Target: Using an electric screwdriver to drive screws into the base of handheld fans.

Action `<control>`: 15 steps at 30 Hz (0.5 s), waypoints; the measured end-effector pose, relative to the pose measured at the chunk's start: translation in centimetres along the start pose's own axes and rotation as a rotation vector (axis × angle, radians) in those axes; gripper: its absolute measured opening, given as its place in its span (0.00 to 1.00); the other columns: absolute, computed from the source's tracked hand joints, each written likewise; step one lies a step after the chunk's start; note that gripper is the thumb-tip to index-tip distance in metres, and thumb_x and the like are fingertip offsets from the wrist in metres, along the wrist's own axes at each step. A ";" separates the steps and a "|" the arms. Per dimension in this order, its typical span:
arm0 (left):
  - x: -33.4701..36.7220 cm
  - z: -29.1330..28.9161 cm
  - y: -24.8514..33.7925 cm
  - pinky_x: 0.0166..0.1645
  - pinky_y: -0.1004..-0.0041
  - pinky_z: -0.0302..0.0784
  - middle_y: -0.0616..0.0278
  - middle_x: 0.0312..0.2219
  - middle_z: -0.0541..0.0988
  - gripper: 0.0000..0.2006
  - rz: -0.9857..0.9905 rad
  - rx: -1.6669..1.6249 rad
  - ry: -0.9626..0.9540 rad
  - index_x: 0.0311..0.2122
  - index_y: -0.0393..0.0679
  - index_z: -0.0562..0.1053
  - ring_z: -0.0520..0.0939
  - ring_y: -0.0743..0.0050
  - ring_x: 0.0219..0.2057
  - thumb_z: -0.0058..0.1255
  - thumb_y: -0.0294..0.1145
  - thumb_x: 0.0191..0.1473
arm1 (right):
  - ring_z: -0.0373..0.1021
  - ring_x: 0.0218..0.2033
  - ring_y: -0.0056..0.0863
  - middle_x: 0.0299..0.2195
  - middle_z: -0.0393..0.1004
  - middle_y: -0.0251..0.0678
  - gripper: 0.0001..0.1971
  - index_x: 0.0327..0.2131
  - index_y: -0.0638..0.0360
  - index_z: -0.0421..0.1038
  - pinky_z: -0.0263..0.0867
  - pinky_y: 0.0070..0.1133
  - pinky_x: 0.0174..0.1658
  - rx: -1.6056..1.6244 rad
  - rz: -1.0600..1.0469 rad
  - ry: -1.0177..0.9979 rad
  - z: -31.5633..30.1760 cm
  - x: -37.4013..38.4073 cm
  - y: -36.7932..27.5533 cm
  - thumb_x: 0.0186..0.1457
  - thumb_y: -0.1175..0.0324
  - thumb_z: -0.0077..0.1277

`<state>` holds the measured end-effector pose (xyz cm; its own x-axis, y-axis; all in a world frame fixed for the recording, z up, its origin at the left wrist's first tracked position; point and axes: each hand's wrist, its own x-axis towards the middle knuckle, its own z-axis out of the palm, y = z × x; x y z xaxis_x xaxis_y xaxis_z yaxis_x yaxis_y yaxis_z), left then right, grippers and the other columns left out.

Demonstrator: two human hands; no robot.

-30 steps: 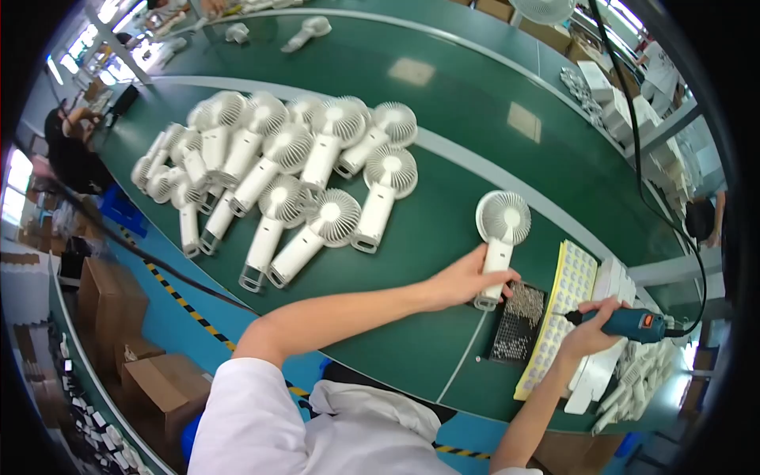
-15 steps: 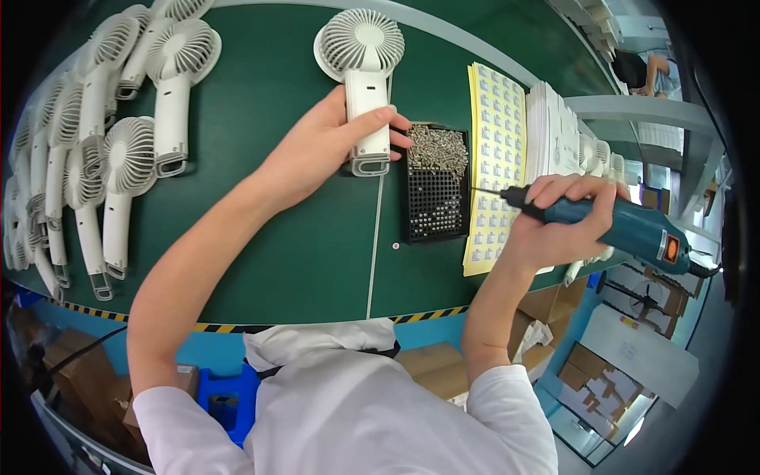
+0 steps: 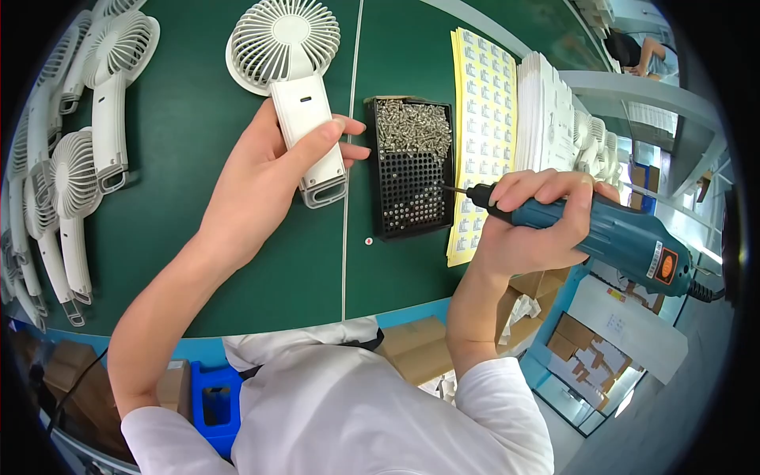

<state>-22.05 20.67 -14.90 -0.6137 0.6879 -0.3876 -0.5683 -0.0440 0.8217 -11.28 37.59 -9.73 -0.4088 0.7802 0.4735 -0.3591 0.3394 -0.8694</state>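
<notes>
Left hand (image 3: 265, 170): mine was wrapped round a handle, thumb across its front, fingertips showing past its right side.
Handheld fan (image 3: 303, 99): this white one was in that grasp, its round cage pointing away from me, its wire loop (image 3: 324, 194) toward the workbench's near edge.
Right hand (image 3: 538, 222): I had it closed round the body of a tool.
Electric screwdriver (image 3: 633, 249): blue-green with a black nose, it lay almost level in that grip; its cord left from the back end, on my right.
Driver bit (image 3: 455, 189): it pointed left over the right rim of a tray; whether the tip touched anything there, I couldn't fairly tell.
Black tray (image 3: 404, 174): it sat between my hands, apart from the fan, with loose screws (image 3: 412, 127) heaped at its far end and others standing in holes toward its near edge.
Red-and-white dot (image 3: 369, 241): it was just beside the tray's near-left corner.
Yellow label sheets (image 3: 487, 119): they lay along the tray's right side, a white stack (image 3: 545, 119) just beyond.
Workbench (image 3: 261, 297): green, with a pale seam (image 3: 345, 265) running from its near edge, between fan and tray.
Other fans (image 3: 75, 170): a crowd of them lay toward the workbench's left end.
Blue stool (image 3: 215, 378): it stood below the near edge, by my left side.
</notes>
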 end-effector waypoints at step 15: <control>-0.5 -0.8 0.0 0.47 0.70 0.76 0.58 0.46 0.74 0.18 -0.052 -0.005 -0.099 0.54 0.40 0.60 0.79 0.70 0.44 0.41 0.36 0.63 | 0.55 0.07 0.23 0.16 0.59 0.32 0.09 0.40 0.53 0.58 0.56 0.22 0.09 0.013 -0.012 -0.013 0.5 -0.3 0.1 0.56 0.68 0.42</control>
<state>-22.22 19.71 -15.05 -0.5263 0.7573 -0.3866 -0.6013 -0.0099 0.7990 -11.61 37.13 -9.83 -0.4153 0.7692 0.4858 -0.3749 0.3418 -0.8617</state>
